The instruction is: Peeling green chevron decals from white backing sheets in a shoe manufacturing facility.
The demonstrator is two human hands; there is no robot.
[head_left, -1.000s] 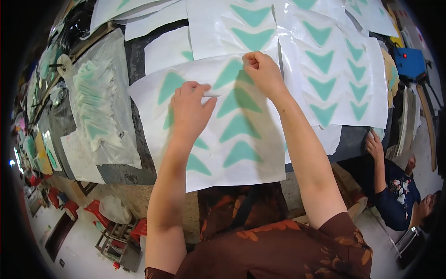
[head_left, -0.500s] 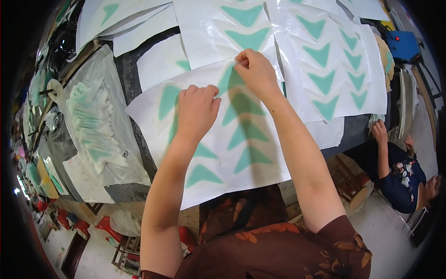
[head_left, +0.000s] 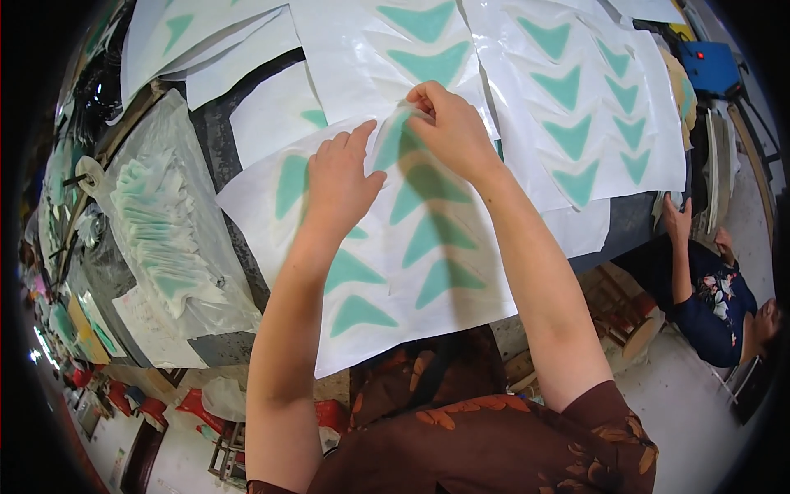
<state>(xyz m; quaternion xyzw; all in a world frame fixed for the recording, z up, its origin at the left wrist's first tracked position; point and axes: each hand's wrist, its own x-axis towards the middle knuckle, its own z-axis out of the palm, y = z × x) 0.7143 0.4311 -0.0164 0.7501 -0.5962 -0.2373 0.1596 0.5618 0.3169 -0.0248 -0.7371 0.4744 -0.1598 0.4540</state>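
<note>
From my end, the right hand [head_left: 454,130] has its thumb and fingertips pinched on the top edge of the white sheet [head_left: 392,259]; whether they also catch the tip of a green shape there I cannot tell. The left hand [head_left: 339,177] is spread over the sheet just beside it, index finger stretched out, thumb apart, nothing visible in its grasp. How firmly it presses I cannot tell.

I judge the step to be working that top edge. To do it well, I would keep the pinch light, lift low and evenly, and lay the left hand flat near the pinch so the sheet neither creases nor drags.

The sheet lies at the front of the counter [head_left: 220,152], its near edge reaching past the front toward the body. It is pale and slightly wavy, with two columns of green arrowheads [head_left: 439,239] pointing away from me, the left column partly hidden by the arm.

Beyond it lie more sheets [head_left: 514,177], their arrowheads pointing toward me. To the left, a clear plastic bag [head_left: 222,272] carries a fanned pile of pale green pieces [head_left: 152,218].
</note>
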